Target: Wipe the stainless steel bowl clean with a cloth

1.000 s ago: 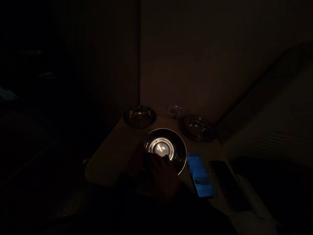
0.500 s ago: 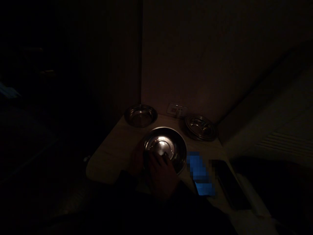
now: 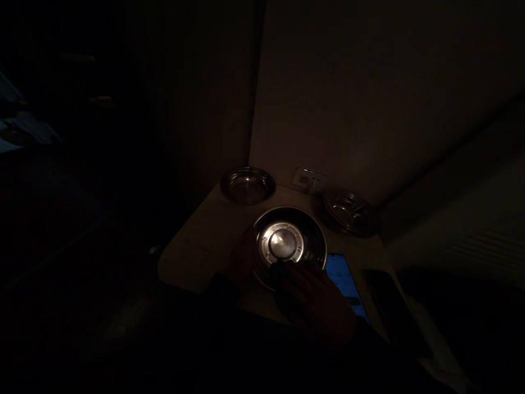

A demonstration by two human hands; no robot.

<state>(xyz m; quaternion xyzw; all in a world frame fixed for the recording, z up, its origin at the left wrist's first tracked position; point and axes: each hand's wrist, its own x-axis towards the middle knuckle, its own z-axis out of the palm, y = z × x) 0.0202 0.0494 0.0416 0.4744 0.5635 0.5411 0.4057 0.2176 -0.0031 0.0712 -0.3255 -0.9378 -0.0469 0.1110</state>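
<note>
A dim, plain wall (image 3: 353,109) fills the back of the view, and below it a pale surface (image 3: 197,249) with a rounded near-left corner carries the things. Near the middle of that surface, just in front of the person, is a round metal bowl (image 3: 312,241). Its mouth faces up towards the person, showing a bright base marked with concentric rings; being round, it has no long axis. Whether it is tilted cannot be told.

The right hand (image 3: 324,301) lies over the bowl's near right edge, its fingers stretched out, held close together and pointing to the far left, into the bowl. The left hand (image 3: 241,260) is beside the bowl's left wall, very dark; whether its fingers grasp the rim or only rest against it cannot be told.

A stack of metal plates (image 3: 350,213) sits at the back right, and a shallow metal dish (image 3: 248,186) at the back left, both apart from the bowl. Right of the bowl lies a phone (image 3: 342,279) with a lit blue screen, partly covered by the right hand; beyond it is a dark oblong object (image 3: 396,312). A socket plate (image 3: 309,179) is set low in the wall. Smallest is a dark item (image 3: 279,272) under the right fingertips, too dim to identify; whether it is gripped or merely pressed cannot be told.
</note>
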